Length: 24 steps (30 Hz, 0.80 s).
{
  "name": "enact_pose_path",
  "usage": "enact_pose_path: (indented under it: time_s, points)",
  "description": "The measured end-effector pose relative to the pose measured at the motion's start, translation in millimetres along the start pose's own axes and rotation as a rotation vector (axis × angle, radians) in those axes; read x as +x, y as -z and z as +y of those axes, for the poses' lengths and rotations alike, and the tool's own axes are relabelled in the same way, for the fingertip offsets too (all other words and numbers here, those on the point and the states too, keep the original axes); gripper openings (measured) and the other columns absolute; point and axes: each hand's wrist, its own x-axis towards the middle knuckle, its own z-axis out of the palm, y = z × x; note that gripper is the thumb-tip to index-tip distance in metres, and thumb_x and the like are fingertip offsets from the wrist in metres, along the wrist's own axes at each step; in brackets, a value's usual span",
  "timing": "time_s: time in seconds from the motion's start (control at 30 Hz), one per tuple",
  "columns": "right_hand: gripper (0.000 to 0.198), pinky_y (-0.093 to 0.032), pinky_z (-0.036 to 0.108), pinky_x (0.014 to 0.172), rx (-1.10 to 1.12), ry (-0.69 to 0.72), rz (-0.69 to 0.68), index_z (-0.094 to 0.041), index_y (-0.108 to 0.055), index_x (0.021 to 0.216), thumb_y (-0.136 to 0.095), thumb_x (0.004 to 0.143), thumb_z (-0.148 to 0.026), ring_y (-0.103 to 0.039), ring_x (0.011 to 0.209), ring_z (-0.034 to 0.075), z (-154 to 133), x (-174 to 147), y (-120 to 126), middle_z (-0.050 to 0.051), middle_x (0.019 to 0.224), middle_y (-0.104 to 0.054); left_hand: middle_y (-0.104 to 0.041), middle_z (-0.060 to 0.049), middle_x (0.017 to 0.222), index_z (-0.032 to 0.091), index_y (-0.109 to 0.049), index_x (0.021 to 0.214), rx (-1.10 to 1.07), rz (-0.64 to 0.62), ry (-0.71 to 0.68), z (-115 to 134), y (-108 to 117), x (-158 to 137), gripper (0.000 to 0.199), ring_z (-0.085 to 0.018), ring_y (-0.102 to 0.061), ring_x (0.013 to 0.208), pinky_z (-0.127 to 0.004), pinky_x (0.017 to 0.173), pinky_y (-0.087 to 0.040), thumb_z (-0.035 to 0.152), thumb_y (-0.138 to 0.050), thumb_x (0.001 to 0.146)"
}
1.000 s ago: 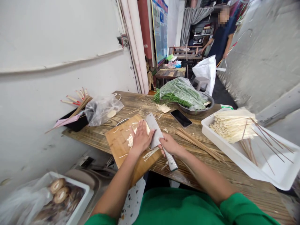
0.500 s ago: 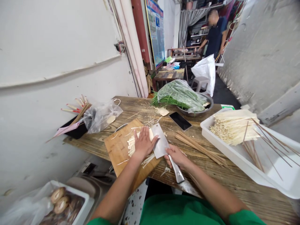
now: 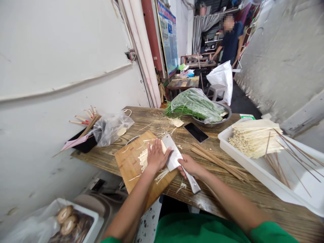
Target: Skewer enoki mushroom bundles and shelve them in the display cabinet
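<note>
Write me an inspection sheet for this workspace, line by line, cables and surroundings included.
Surface: wooden table; cutting board overhanging its near edge.
Work items: pale stringy mushrooms on the board; cleaver, blade close to the left hand.
Clutter: phone, loose skewers, bagged greens in a bowl; white tray holding more mushrooms and skewers.
Hands: left hand flat on the mushrooms; right hand gripping the cleaver.
Cables: wires at a wall fixture.
Surroundings: another person in the background near a white sack.
</note>
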Motion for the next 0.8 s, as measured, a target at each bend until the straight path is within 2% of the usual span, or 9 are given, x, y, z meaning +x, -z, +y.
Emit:
enact_pose_path:
  time_s: [0.13,0.27,0.4,0.5,0.57,0.67,0.8]
  points:
    - [0.007,-0.034,0.016,0.031,-0.005,-0.001,0.032,-0.02,-0.037,0.08,-0.031,0.084,-0.017,-0.038,0.03,0.006,-11.5,12.8,-13.2,-0.01,0.047,-0.042,-0.025,-0.021,0.144,-0.001,-0.025,0.138,-0.021,-0.02,0.042,-1.0,1.9,1.2,0.084,-0.026,-0.014,0.136,-0.048,0.109,0.001,0.062,-0.011,0.084]
    - [0.009,-0.037,0.018,0.033,-0.118,0.03,0.054,-0.02,-0.035,0.08,-0.029,0.085,-0.016,-0.04,0.032,0.007,-16.1,6.7,-22.2,-0.009,0.049,-0.042,-0.023,-0.021,0.145,0.0,-0.021,0.139,-0.051,-0.015,0.024,-2.7,4.3,-2.2,0.084,-0.026,-0.013,0.137,-0.049,0.109,0.001,0.063,-0.014,0.084]
    - [0.006,-0.041,0.022,0.042,-0.476,0.155,0.113,-0.018,-0.039,0.083,-0.033,0.084,-0.017,-0.05,0.04,0.011,-30.2,-5.2,-34.0,-0.004,0.054,-0.05,-0.02,-0.019,0.146,0.005,-0.014,0.142,-0.154,0.053,0.007,-10.4,6.9,-8.7,0.075,-0.024,-0.01,0.137,-0.051,0.109,0.004,0.057,-0.015,0.087]
    - [0.004,-0.043,0.025,0.056,-0.837,0.311,0.159,-0.015,-0.046,0.08,-0.042,0.079,-0.017,-0.06,0.061,0.017,-56.0,-12.6,-48.6,0.007,0.068,-0.06,-0.015,-0.017,0.148,0.008,-0.007,0.143,-0.303,0.126,0.054,-18.9,13.5,-15.4,0.067,-0.023,-0.005,0.137,-0.052,0.108,0.006,0.049,-0.01,0.09]
    - [0.006,-0.042,0.026,0.061,-0.968,0.351,0.167,-0.013,-0.05,0.079,-0.044,0.078,-0.016,-0.061,0.072,0.02,-73.9,-18.5,-59.0,0.014,0.08,-0.063,-0.013,-0.017,0.149,0.009,-0.006,0.143,-0.395,0.162,0.095,-23.8,22.1,-20.4,0.064,-0.022,-0.004,0.138,-0.052,0.107,0.008,0.046,-0.006,0.091]
    - [0.01,-0.042,0.025,0.061,-0.973,0.371,0.159,-0.011,-0.051,0.082,-0.042,0.078,-0.015,-0.061,0.074,0.021,-88.7,-26.5,-70.7,0.015,0.082,-0.064,-0.015,-0.017,0.148,0.009,-0.008,0.143,-0.415,0.196,0.113,-28.8,40.5,-26.4,0.063,-0.021,-0.005,0.138,-0.051,0.107,0.01,0.045,-0.006,0.091]
    - [0.012,-0.042,0.022,0.047,-0.677,0.284,0.071,-0.014,-0.045,0.084,-0.034,0.082,-0.016,-0.059,0.05,0.015,-80.4,-24.7,-75.5,0.003,0.058,-0.057,-0.022,-0.019,0.146,0.007,-0.013,0.142,-0.277,0.157,0.069,-31.6,62.3,-27.8,0.066,-0.023,-0.011,0.137,-0.051,0.106,0.011,0.048,-0.01,0.091]
